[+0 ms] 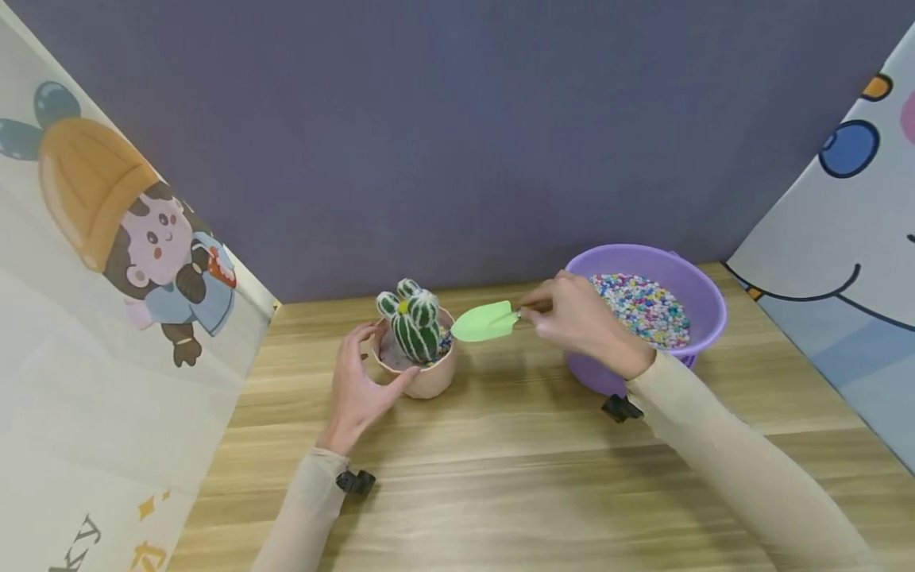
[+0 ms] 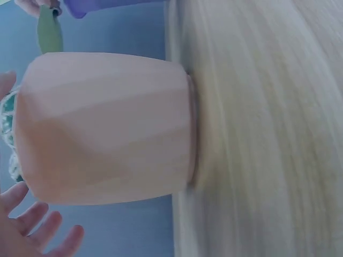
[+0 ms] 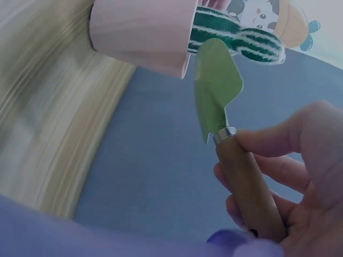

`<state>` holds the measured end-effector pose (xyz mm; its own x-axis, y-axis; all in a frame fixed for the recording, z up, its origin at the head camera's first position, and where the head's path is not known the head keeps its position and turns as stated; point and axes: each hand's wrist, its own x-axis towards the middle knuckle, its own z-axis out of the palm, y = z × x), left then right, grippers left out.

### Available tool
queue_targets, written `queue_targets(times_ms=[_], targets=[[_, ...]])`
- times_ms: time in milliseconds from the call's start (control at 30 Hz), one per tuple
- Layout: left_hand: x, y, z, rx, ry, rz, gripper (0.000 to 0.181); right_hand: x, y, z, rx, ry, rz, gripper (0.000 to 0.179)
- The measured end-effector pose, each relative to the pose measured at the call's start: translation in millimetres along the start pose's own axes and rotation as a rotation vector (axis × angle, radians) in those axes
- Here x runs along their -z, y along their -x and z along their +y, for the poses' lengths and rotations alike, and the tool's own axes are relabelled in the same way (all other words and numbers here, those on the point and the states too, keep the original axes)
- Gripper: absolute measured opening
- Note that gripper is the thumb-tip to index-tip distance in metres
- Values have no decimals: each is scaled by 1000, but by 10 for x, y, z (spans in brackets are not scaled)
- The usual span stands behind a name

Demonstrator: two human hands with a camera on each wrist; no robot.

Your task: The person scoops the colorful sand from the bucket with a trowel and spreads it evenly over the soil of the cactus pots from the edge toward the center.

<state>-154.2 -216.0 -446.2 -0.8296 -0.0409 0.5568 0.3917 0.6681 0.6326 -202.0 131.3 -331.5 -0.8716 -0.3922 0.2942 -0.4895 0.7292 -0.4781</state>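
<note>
A small trowel with a light green blade (image 1: 486, 322) and a wooden handle (image 3: 249, 187) is in my right hand (image 1: 582, 322), gripped between thumb and fingers. The blade's tip reaches the right side of a pale pink flowerpot (image 1: 432, 383), near its rim. Inside the pot stands a knitted green-and-white cactus (image 1: 415, 330), with colored beads beside it at the right. My left hand (image 1: 360, 389) holds the pot's rim from the left, thumb at the near side and index finger at the far side. In the left wrist view, the other fingers (image 2: 48, 230) spread apart from the pot.
A purple bucket (image 1: 696, 306) with many small colored beads (image 1: 643, 310) stands on the right, behind my right forearm. Everything rests on a wood-grain table (image 1: 457, 485). A dark wall (image 1: 457, 143) rises behind, and printed panels flank both sides.
</note>
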Motion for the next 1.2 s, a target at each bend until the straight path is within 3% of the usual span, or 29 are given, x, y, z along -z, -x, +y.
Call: queue_targets(times_ms=[267, 467, 667, 967, 1200], targets=[[63, 14, 218, -62, 82, 135, 66, 46, 66, 93, 5, -42, 100, 17], [67, 42, 400, -183, 213, 186, 38, 15, 122, 135, 71, -35, 209, 17], [49, 85, 634, -271, 314, 79, 24, 47, 209, 230, 97, -28, 301, 18], [-100, 178, 939, -322, 346, -142, 30, 156, 406, 368, 62, -66, 344, 17], [-296, 178, 1073, -359, 333, -196, 31, 233, 457, 447, 59, -52, 400, 21]])
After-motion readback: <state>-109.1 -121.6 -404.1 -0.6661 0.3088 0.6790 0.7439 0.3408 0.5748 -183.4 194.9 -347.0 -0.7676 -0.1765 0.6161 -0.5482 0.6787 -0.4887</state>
